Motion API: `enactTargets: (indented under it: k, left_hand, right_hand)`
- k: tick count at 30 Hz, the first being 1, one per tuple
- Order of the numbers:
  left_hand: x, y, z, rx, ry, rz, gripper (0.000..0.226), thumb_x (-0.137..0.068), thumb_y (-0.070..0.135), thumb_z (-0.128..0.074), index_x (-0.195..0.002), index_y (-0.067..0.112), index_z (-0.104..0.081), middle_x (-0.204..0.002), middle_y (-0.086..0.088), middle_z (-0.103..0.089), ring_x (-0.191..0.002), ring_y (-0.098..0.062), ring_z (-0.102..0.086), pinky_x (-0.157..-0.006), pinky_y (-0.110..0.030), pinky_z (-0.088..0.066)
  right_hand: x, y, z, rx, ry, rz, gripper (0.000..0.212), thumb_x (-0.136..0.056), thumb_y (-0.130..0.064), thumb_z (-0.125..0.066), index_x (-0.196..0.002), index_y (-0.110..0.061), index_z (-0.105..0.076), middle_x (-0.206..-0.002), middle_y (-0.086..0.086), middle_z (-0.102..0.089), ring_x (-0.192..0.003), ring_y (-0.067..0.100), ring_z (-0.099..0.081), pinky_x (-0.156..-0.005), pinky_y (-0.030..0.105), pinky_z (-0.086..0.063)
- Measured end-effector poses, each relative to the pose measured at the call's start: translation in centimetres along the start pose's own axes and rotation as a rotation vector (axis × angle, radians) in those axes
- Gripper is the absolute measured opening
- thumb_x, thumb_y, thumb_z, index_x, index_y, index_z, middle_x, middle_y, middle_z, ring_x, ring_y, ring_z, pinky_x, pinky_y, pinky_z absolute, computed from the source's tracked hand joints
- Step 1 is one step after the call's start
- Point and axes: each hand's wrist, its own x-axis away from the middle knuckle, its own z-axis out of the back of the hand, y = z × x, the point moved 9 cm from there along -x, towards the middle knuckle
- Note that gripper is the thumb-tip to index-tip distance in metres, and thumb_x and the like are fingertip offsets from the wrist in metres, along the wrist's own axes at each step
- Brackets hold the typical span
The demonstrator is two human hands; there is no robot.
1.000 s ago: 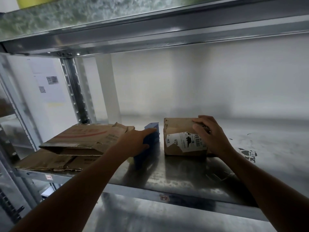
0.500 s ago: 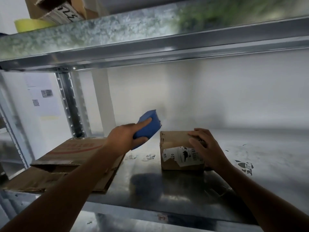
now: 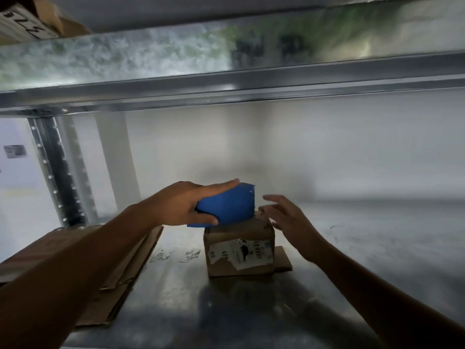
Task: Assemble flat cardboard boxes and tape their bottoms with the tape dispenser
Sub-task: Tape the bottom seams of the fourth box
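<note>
Galvanized steel shelf [image 3: 352, 248] carries a small labelled cardboard box [image 3: 239, 250] at its middle, with flattened cartons [image 3: 120, 273] to its left. The left hand [image 3: 176, 205] grips the blue tape dispenser [image 3: 227, 207], whose front end is low over the box top. The right hand [image 3: 289, 217] hovers spread-fingered at the box's right edge, holding nothing. For a clean strip, that free hand should probably pin the flaps flat while the dispenser runs straight along the seam.

The label [image 3: 241, 253] on the small cardboard box [image 3: 251, 233] is too smeared to read. The blue tape dispenser [image 3: 227, 207] hides the left part of the box's top, and the left hand [image 3: 176, 207] covers the dispenser's near end. Left of the box, the flat cardboard [image 3: 105, 268] runs off the edge. Above the box, the upper shelf [image 3: 226, 46] is a blur.
</note>
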Motion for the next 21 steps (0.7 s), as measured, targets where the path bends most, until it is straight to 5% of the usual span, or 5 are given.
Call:
enactTargets:
  k: [3, 7, 10, 16, 21]
  left_hand:
    - [-0.3, -0.1, -0.1, 0.064, 0.019, 0.004, 0.088, -0.088, 0.046, -0.077, -0.156, 0.054, -0.022, -0.081, 0.027, -0.058, -0.071, 0.002, -0.061, -0.062, -0.009, -0.045]
    - [-0.4, -0.5, -0.7, 0.167, 0.004, 0.027, 0.085, -0.086, 0.041, -0.080, -0.151, 0.059, -0.030, -0.105, 0.001, -0.073, -0.085, -0.019, -0.071, -0.072, -0.037, -0.059]
    - [-0.5, -0.6, -0.8, 0.176, 0.020, 0.034, 0.085, -0.084, 0.039, -0.083, -0.150, 0.057, -0.033, -0.110, 0.005, -0.071, -0.088, -0.019, -0.070, -0.071, -0.038, -0.059]
    - [-0.2, -0.6, -0.8, 0.259, 0.043, 0.043, 0.083, -0.081, 0.034, -0.086, -0.150, 0.049, -0.042, -0.127, 0.021, -0.066, -0.104, -0.012, -0.069, -0.077, -0.036, -0.061]
    - [0.0, -0.9, -1.0, 0.325, 0.033, 0.060, 0.083, -0.079, 0.028, -0.088, -0.149, 0.045, -0.046, -0.129, 0.014, -0.067, -0.108, -0.018, -0.069, -0.081, -0.044, -0.061]
  right_hand:
    - [-1.5, -0.7, 1.3, 0.007, -0.008, -0.016, 0.039, -0.101, -0.037, -0.057, -0.139, -0.033, -0.051, -0.127, -0.004, -0.065, -0.117, 0.012, -0.061, -0.103, 0.039, -0.051]
    - [-2.6, -1.0, 0.7, -0.011, -0.081, 0.016, 0.038, -0.105, -0.029, -0.053, -0.143, -0.030, -0.051, -0.125, -0.014, -0.067, -0.118, 0.007, -0.062, -0.103, 0.032, -0.051]
    - [-3.0, -0.9, 0.0, -0.030, -0.146, 0.027, 0.037, -0.106, -0.026, -0.050, -0.143, -0.030, -0.054, -0.125, -0.016, -0.067, -0.116, 0.003, -0.063, -0.100, 0.026, -0.052]
    - [-3.3, -0.7, -1.2, -0.104, -0.173, 0.049, 0.028, -0.104, -0.016, -0.052, -0.127, -0.024, -0.067, -0.115, -0.011, -0.072, -0.109, 0.006, -0.067, -0.088, 0.025, -0.056]
    - [-3.6, -0.5, -1.5, -0.097, -0.143, 0.063, 0.019, -0.100, -0.013, -0.059, -0.113, -0.016, -0.072, -0.104, -0.003, -0.074, -0.101, 0.012, -0.068, -0.082, 0.023, -0.054]
